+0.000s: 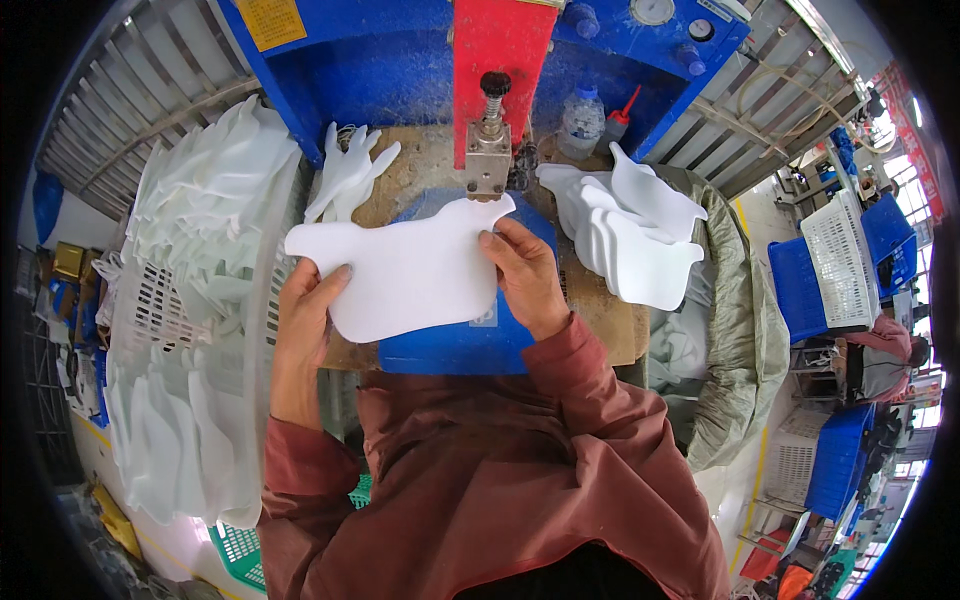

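A thin white shaped sheet (410, 270) with curved edges and pointed corners is held level between my two hands. My left hand (312, 300) grips its left end, thumb on top and fingers beneath. On the right, my right hand (524, 272) pinches the edge near the upper right corner. That corner lies right under the metal head (488, 160) of a red and blue machine; whether they touch I cannot tell. Below the sheet is a blue board (460, 352) on a worn wooden table (625, 335).
A stack of similar white pieces (630, 225) lies at right, beside an open sack (745, 330). More white pieces fill a plastic crate (165, 310) at left; a few lie at the table's back left (350, 170). A clear bottle (581, 125) and red-tipped bottle (618, 125) stand behind.
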{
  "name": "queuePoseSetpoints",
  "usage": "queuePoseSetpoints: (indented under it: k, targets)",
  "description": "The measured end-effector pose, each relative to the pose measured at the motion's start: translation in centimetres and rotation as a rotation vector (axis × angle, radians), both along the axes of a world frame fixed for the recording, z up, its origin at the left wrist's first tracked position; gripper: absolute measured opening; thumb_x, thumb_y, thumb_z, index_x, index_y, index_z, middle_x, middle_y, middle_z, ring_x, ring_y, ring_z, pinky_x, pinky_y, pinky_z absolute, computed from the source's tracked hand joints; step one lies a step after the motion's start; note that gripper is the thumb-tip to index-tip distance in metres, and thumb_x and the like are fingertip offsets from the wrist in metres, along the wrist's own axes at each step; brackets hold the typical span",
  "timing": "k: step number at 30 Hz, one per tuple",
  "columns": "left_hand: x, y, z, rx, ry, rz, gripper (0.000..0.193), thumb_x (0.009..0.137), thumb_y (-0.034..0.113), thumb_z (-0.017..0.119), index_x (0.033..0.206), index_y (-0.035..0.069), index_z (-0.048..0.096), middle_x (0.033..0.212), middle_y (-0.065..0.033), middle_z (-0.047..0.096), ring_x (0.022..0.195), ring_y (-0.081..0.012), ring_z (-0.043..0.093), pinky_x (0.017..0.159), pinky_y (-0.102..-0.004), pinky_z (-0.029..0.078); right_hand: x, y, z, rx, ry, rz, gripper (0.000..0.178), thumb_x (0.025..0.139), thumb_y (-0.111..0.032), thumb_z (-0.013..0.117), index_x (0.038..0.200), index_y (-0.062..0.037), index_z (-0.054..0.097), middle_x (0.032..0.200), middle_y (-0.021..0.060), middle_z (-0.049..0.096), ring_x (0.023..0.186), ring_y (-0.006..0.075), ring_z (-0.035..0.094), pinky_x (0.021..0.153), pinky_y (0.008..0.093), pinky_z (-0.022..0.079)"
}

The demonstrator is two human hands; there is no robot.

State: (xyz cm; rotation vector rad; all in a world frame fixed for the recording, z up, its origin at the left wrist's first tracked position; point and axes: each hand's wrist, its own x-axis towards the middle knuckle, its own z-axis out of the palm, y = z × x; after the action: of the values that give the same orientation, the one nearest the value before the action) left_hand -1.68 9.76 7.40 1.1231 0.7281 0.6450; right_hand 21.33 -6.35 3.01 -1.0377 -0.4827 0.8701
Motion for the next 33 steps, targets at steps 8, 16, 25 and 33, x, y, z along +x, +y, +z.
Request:
queuePoseSetpoints:
  k: [8,16,25,33]
  targets:
    - [3.0,0.3,0.2,0.055,0.022,-0.128,0.031,0.098,0.006,0.07,0.127,-0.004,0.066,0.118,-0.0091,0.072,0.106,-0.0147,0.068,0.094,-0.0302,0.053,2.4,-1.6,-0.1,0.039,0.003,-0.088,0.03,0.105,-0.018,0.069,0.129,-0.0001,0.07,0.099,-0.0048,0.071,0.077,0.0001,0.057,0.063,0.0175,0.041]
    - [6.6,-0.5,-0.4,0.055,0.05,-0.227,0.016,0.098,0.011,0.073,0.109,0.0,0.068,0.101,-0.0044,0.071,0.089,-0.0096,0.065,0.08,-0.027,0.052,4.8,-4.1,0.5,0.054,-0.009,-0.222,0.026,0.104,-0.013,0.068,0.124,0.0029,0.07,0.109,0.0038,0.073,0.096,0.0091,0.067,0.084,0.0218,0.054]
    - [8.8,2.8,-0.2,0.174,0.108,-0.241,0.009,0.097,0.012,0.074,0.103,0.006,0.07,0.09,0.0015,0.069,0.077,-0.0056,0.061,0.068,-0.0224,0.049,6.9,-2.1,1.3,-0.046,-0.16,-0.322,0.029,0.103,-0.019,0.069,0.122,0.0043,0.067,0.103,0.0002,0.069,0.088,0.0067,0.061,0.076,0.0209,0.049]
    - [6.2,1.8,-1.0,-0.006,-0.074,-0.155,0.02,0.099,0.009,0.072,0.118,0.003,0.071,0.093,0.001,0.072,0.076,-0.0049,0.065,0.062,-0.0194,0.05,5.6,-1.0,1.7,0.058,-0.073,-0.208,0.026,0.105,-0.014,0.067,0.123,0.0039,0.069,0.104,0.0018,0.072,0.089,0.0069,0.065,0.078,0.0217,0.053]
